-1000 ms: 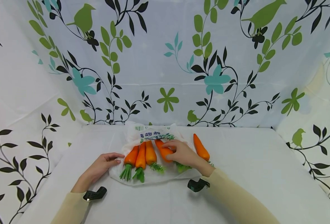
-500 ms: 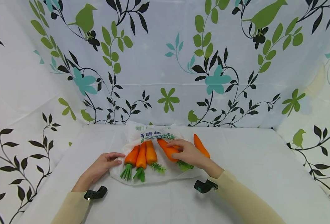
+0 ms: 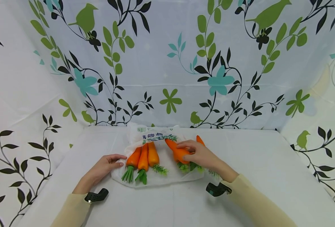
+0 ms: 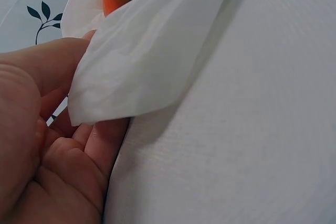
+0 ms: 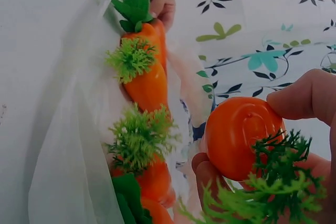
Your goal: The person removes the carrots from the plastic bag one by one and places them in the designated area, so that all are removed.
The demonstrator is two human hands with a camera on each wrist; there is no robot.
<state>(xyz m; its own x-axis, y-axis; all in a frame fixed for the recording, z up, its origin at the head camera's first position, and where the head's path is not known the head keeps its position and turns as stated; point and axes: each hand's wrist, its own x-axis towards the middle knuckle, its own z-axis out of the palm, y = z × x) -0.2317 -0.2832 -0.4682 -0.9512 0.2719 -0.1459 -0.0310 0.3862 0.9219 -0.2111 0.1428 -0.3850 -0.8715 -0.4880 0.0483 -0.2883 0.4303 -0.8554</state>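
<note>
White table [image 3: 258,157] | right grip [image 3: 200,154] clamped on carrot [image 5: 233,137] | leafy end wristward, long axis pointing away

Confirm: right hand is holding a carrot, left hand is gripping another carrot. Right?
Wrong about the left hand: it grips no carrot but is at the edge of the white bag, as the left wrist view shows. The right hand is indeed holding a carrot.

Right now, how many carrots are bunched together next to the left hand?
3: the left carrot nearest the left hand, the middle carrot, then the paler right carrot. More carrots lie by the right hand, which may hide some.
</note>
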